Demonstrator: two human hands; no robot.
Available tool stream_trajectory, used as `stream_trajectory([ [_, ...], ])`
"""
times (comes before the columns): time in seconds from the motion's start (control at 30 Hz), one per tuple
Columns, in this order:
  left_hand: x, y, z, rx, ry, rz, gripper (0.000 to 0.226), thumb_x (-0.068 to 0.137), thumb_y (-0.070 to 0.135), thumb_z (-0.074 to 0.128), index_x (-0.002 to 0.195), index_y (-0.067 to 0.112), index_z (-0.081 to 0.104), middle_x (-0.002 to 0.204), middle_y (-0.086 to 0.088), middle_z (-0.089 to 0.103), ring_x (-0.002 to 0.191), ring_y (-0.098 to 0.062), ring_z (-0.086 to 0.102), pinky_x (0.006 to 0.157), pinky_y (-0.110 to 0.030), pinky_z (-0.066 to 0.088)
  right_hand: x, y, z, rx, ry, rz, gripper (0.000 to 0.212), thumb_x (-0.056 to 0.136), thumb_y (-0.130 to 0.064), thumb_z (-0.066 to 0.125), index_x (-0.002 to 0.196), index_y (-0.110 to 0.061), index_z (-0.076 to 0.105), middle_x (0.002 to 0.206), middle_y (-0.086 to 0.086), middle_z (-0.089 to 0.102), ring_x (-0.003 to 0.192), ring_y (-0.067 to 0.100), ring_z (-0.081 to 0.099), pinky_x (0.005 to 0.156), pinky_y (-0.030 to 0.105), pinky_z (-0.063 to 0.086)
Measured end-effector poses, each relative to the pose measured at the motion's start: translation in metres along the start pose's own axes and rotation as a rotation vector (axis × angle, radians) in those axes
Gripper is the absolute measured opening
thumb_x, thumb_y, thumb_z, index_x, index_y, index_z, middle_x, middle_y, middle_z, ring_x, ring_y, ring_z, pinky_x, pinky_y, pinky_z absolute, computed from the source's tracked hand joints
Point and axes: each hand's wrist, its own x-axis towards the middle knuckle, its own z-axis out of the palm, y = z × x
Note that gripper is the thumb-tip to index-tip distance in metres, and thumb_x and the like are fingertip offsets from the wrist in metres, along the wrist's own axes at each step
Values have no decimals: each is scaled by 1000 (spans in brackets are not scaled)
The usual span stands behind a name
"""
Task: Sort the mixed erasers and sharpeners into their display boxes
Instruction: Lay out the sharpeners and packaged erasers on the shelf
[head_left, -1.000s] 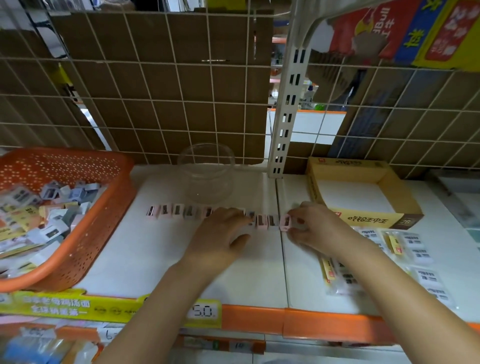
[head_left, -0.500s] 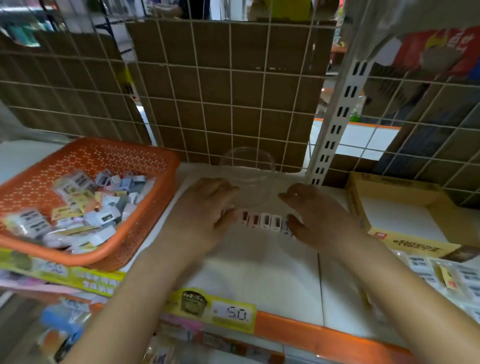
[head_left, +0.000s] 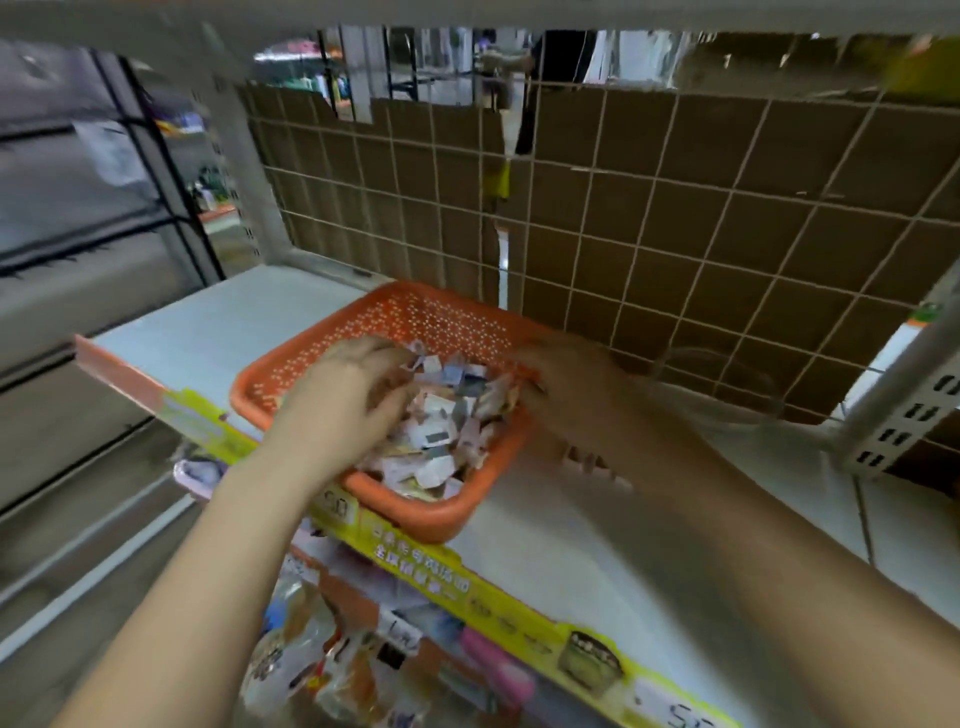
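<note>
The heap of small wrapped erasers and sharpeners (head_left: 441, 421) was seen lying in the orange basket (head_left: 415, 317), directly beneath and between the two grips. The left hand (head_left: 343, 400) was reached into the near-left part of the heap with fingers curled down among the pieces; whether any piece was pinched could not be told through the blur. The right hand (head_left: 566, 384) was held over the basket's right rim, smeared by motion, so its grip could not be told either. The basket was set at the front edge of the white shelf (head_left: 597, 551), bare shelf being left to the right of the right hand, where a clear jar (head_left: 722, 384) was faintly seen against the wire grid (head_left: 675, 218). Both forearms were stretched forward from below.
</note>
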Motion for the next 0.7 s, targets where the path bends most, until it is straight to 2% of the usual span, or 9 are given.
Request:
stream_trajectory([
  [0.1,17,-26,0,-21,-36,-74,37,83,28,51,110,6,65,110,-16,64,103,-33,57,86,-35,44,42,-11,19,6,-141,84,42,92,-25,50,134,-21,45,142,3,42,127,22,41,104,30,30],
  [0.17,35,-38,3,-8,-95,-94,30,89,22,54,115,9,62,116,-15,62,106,-31,56,86,-34,43,65,-12,30,-31,-230,98,43,92,-27,50,134,-19,46,140,4,44,124,23,44,98,27,33],
  [0.27,65,-45,10,52,-214,-85,35,90,19,54,125,15,55,128,-11,56,115,-26,51,88,-26,37,88,-14,43,-1,-350,174,44,92,-27,53,134,-14,44,138,9,45,123,24,45,98,28,35],
  [0.37,91,-55,25,78,-297,-73,41,90,18,56,131,21,49,134,-4,50,120,-19,47,92,-21,32,98,-12,58,52,-390,254,49,91,-27,54,136,-13,41,140,10,42,125,26,42,104,33,33],
  [0.47,108,-65,46,91,-407,-116,39,91,19,55,129,16,48,132,-5,49,120,-20,46,101,-29,32,104,-7,70,52,-389,282,44,91,-24,55,131,-10,45,135,13,46,121,27,45,102,35,34],
  [0.53,114,-70,55,100,-409,-70,30,88,19,58,117,19,55,116,-2,58,103,-18,55,91,-31,44,107,-7,72,29,-414,287,41,87,-20,61,125,-8,51,126,15,53,115,30,50,96,36,40],
  [0.6,114,-73,61,126,-401,-31,21,86,18,61,106,22,58,97,3,60,81,-13,56,72,-26,46,108,-6,71,-14,-419,259,45,82,-22,66,123,-9,53,122,13,55,112,29,52,92,36,42],
  [0.63,114,-74,64,134,-385,-2,22,86,17,61,106,22,58,95,2,60,80,-13,56,71,-25,44,108,-6,72,-16,-416,253,46,80,-22,68,123,-10,54,122,12,55,112,29,52,92,36,42],
  [0.7,115,-75,68,134,-356,31,25,87,15,59,111,19,58,106,-3,61,92,-18,58,75,-24,41,108,-4,73,-17,-404,233,45,82,-24,66,124,-13,54,123,9,55,112,26,52,93,34,42],
])
